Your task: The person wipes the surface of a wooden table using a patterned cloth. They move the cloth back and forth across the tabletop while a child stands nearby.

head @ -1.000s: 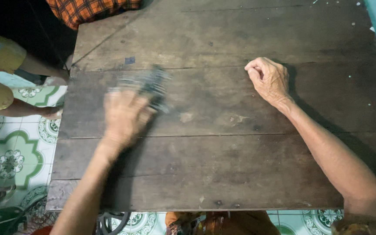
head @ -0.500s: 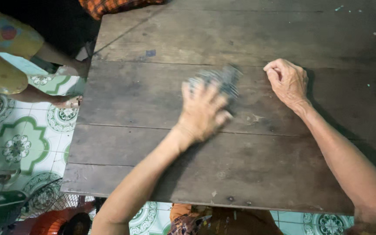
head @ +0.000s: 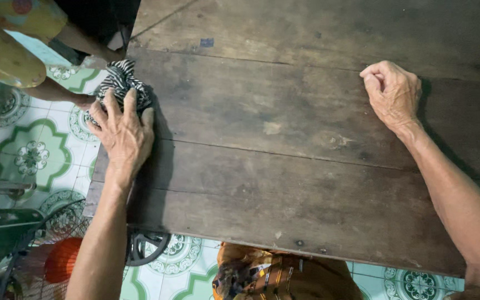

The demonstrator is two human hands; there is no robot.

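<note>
Two hands of the wearer were in view over one table (head: 306,183), and one rag (head: 119,82) lay at its left edge. The table was built of dark, worn wooden planks laid side by side, with three seams running across it, a pale scuff near the middle and a small dark square patch on a far plank. The rag was a single bunched cloth striped black and white, crumpled into a lump with its folds sticking up at the far end; part of it sat on the table's left edge and part hung out past it over the floor (head: 34,155). The left hand (head: 122,133) lay palm down on the rag, fingers spread and curled over its near side, pressing it against the wood rather than lifting it. The right hand (head: 393,94) rested well apart from it on the right side of the table, curled into a loose fist with the knuckles against the planks, holding nothing that could be seen. The floor was tiled in white with green floral figures. At the far left stood another person, of whom a yellow patterned garment (head: 12,39) and a bare leg showed, the foot close beside the rag. Below the near edge of the table the wearer's own orange patterned clothing (head: 273,275) appeared, and at the lower left stood one wire fan guard (head: 45,250).
</note>
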